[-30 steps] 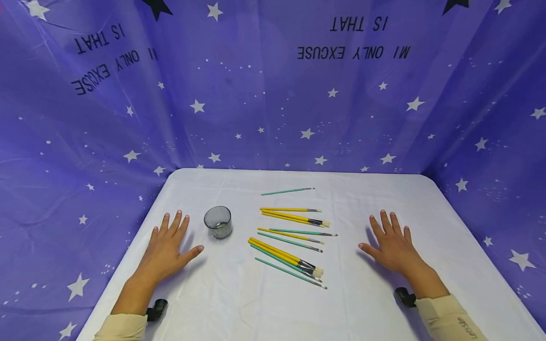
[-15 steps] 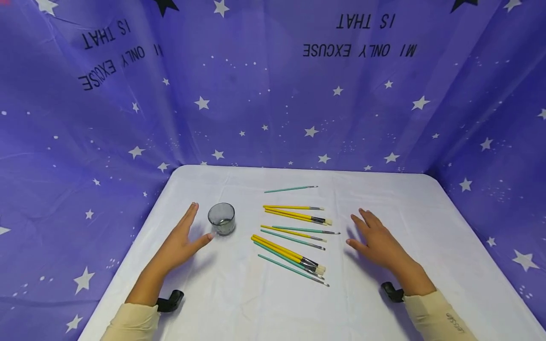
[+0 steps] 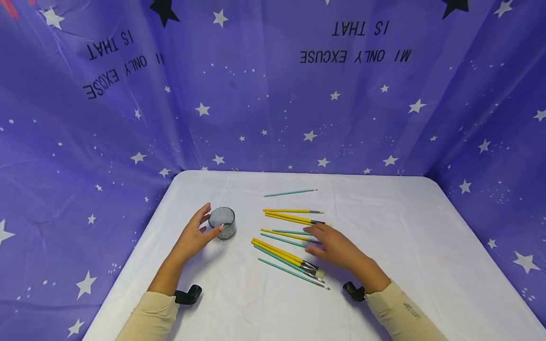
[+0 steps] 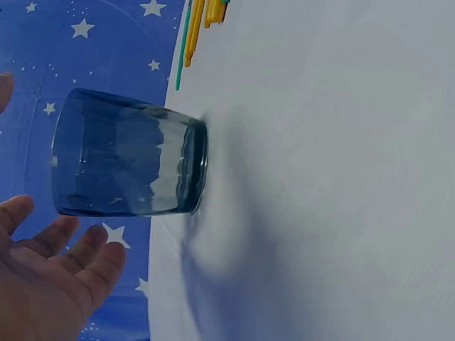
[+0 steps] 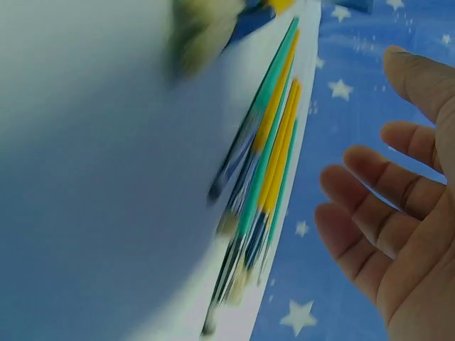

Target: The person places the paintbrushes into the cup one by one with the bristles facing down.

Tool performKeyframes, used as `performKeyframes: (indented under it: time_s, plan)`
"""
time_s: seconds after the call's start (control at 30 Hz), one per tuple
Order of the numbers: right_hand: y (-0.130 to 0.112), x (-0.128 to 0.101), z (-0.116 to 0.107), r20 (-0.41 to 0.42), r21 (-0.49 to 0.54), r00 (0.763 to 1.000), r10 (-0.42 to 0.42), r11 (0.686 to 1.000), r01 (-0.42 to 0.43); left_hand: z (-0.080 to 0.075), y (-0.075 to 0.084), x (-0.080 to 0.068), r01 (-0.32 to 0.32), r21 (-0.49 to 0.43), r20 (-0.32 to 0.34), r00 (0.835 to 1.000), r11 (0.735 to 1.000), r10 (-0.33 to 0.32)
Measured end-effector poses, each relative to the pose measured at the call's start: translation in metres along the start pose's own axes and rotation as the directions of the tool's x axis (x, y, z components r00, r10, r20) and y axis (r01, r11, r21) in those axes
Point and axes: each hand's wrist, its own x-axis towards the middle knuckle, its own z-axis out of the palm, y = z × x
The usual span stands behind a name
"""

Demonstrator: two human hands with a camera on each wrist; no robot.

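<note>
A small grey-tinted glass cup [image 3: 222, 221] stands upright on the white table [image 3: 396, 237]. My left hand [image 3: 204, 229] cups around its left side, thumb and fingers spread. In the left wrist view the cup [image 4: 131, 153] sits between thumb and fingers [image 4: 78, 249] with a gap on both sides. Several yellow and teal paintbrushes [image 3: 279, 251] lie side by side at the table's middle. My right hand [image 3: 326, 240] hovers palm down over their bristle ends, fingers relaxed and holding nothing. The right wrist view shows the open palm [image 5: 398, 213] above the brushes [image 5: 274, 149].
One teal brush [image 3: 290, 192] lies apart, farther back. A purple star-printed cloth [image 3: 273, 104] walls in the table on the left, back and right. Bare tabletop lies to the right of the brushes and along the near edge.
Both hands left the table and moved inward. The left went right, up to the cup. The right went left, over the brushes.
</note>
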Motion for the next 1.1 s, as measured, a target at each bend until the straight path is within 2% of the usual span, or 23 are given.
performKeyframes:
  time_s: [0.23,0.47,0.57,0.63,0.73,0.87,1.0,1.1]
  plan:
    - [-0.005,0.025,0.002,0.04,-0.01,0.996,-0.082,0.997,0.082,0.006,-0.001,0.002,0.048,-0.071,0.019,0.999,0.996,-0.047]
    - [0.011,0.063,-0.002,0.042,0.032,0.995,-0.085,0.996,0.084,0.006,0.026,-0.003,0.074,-0.063,0.042,0.997,0.995,-0.072]
    - [0.02,0.083,-0.003,0.04,0.039,0.992,-0.121,0.992,0.119,0.006,0.029,-0.003,0.082,-0.036,0.047,0.996,0.996,-0.08]
    - [0.027,0.096,-0.003,0.038,0.03,0.989,-0.141,0.99,0.14,0.007,0.025,0.0,0.084,-0.032,0.043,0.996,0.996,-0.083]
    - [0.036,0.116,-0.002,0.053,0.035,0.987,-0.153,0.988,0.152,0.011,0.008,0.007,0.092,-0.038,0.027,0.995,0.995,-0.091]
    - [0.043,0.144,0.002,0.074,0.036,0.985,-0.154,0.988,0.151,0.016,-0.013,0.013,0.11,-0.119,0.016,0.994,0.987,-0.109]
    - [0.05,0.17,0.009,0.098,0.019,0.987,-0.13,0.992,0.128,0.019,-0.018,0.013,0.139,-0.236,0.024,0.99,0.962,-0.137]
    - [0.055,0.185,0.015,0.112,-0.001,0.985,-0.13,0.991,0.131,0.021,-0.02,0.014,0.157,-0.274,0.023,0.987,0.949,-0.157]
